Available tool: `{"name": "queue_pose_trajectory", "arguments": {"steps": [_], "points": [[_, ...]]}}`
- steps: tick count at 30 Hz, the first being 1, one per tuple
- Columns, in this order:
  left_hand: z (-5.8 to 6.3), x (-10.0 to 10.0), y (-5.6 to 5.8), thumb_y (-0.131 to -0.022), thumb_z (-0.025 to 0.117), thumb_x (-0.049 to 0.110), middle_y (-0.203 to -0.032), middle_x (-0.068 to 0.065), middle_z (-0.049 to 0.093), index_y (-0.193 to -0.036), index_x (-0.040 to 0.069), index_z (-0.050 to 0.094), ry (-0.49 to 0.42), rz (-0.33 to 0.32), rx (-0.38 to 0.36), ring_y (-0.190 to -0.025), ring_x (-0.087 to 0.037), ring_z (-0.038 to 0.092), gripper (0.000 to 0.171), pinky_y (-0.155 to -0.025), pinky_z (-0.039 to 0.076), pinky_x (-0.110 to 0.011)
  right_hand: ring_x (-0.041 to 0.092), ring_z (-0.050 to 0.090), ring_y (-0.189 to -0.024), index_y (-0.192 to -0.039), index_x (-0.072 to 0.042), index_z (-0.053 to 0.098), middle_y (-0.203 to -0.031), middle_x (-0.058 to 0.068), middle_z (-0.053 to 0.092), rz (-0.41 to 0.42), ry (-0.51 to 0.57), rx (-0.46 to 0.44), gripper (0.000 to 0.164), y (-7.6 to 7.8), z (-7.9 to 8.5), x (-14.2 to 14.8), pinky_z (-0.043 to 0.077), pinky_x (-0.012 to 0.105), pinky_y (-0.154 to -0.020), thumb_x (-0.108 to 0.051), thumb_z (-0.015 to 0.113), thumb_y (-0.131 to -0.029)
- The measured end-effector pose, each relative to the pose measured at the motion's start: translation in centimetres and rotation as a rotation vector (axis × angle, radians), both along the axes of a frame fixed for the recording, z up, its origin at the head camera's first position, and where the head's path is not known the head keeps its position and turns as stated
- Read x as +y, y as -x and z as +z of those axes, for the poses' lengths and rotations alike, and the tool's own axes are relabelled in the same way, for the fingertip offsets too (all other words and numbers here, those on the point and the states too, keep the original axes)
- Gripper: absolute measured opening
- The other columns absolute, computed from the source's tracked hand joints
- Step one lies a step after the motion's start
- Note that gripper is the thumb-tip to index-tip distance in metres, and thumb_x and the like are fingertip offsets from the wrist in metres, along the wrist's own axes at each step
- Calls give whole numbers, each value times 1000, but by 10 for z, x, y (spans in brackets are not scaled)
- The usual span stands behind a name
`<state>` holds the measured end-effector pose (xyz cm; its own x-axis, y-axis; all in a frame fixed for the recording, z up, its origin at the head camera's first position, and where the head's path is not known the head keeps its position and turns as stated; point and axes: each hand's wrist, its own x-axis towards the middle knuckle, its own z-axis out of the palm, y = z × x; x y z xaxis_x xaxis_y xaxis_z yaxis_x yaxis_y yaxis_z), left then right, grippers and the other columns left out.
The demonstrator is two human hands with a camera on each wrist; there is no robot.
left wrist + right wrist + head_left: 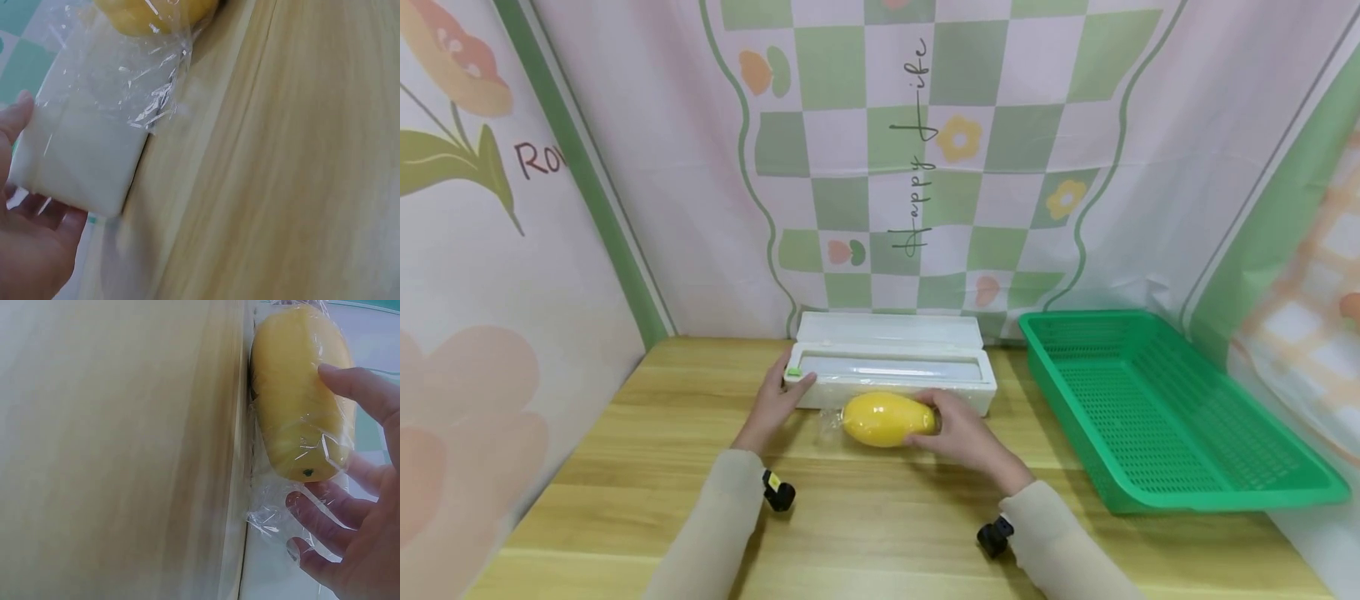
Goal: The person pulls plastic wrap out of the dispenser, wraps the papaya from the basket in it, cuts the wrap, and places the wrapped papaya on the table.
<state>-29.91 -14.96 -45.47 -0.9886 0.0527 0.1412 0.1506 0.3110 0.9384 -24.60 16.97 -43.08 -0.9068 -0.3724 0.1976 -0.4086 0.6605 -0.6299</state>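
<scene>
A yellow papaya-shaped fruit (pixel 886 419), wrapped in clear cling film, lies sideways in front of a white cling film dispenser (pixel 891 392). My right hand (pixel 958 429) holds the fruit by its narrower right end, thumb on the near side and fingers round the far side. In the right wrist view a small green stem mark shows on the fruit (pixel 303 394) under the film. Loose film (pixel 144 75) bunches past the fruit's left end and overlaps the dispenser. My left hand (pixel 775 398) grips the dispenser's left end, thumb on its front edge. The dispenser's lid (pixel 891 330) stands raised at the back.
A green perforated plastic basket (pixel 1105 450) stands on the right of the wooden table (pixel 865 525). Behind the table hangs a checked, flower-printed cloth (pixel 902 142). A small green slider (pixel 793 372) sits at the dispenser's left end.
</scene>
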Motion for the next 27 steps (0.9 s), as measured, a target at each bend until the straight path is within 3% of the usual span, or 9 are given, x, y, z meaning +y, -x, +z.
{"name": "queue_pose_trajectory", "arguments": {"steps": [5, 10, 16, 21, 27], "points": [[0, -5, 0, -101, 59, 41, -165, -15, 12, -161, 14, 16, 24, -47, -54, -150, -35, 14, 78, -119, 16, -53, 28, 54, -121, -135, -3, 56, -132, 11, 59, 9, 8, -5, 68, -1, 1, 1, 45, 47, -103, -26, 87, -80], [2, -6, 0, -102, 58, 38, -165, -19, 11, -161, 9, 14, 49, -68, -49, -149, -38, 13, 79, -119, 14, -55, 31, 53, -123, -137, -4, 55, -136, 12, 57, -16, 22, -42, 70, -4, 5, 2, 45, 49, -103, -33, 85, -81], [2, -9, -2, -103, 57, 39, -165, -18, 8, -162, 12, 11, 55, -86, -63, -150, -38, 11, 79, -119, 12, -56, 30, 59, -110, -127, -8, 62, -123, 10, 62, -57, 1, 10, 48, -3, 17, 2, 52, 49, -92, -34, 77, -90], [2, -10, -4, -102, 57, 42, -166, -17, 7, -162, 15, 10, 62, -90, -82, -150, -38, 10, 81, -119, 10, -56, 29, 61, -106, -121, -6, 67, -117, 8, 66, -2, -20, 66, 33, 5, 40, -8, 52, 48, -91, -25, 71, -95], [2, -11, -4, -103, 57, 38, -165, -19, 10, -162, 12, 10, 74, -102, -37, -149, -39, 15, 80, -119, 16, -54, 22, 62, -102, -120, -5, 68, -117, 7, 68, 114, -71, 35, 31, 26, 69, -37, 53, 42, -90, -26, 67, -97]]}}
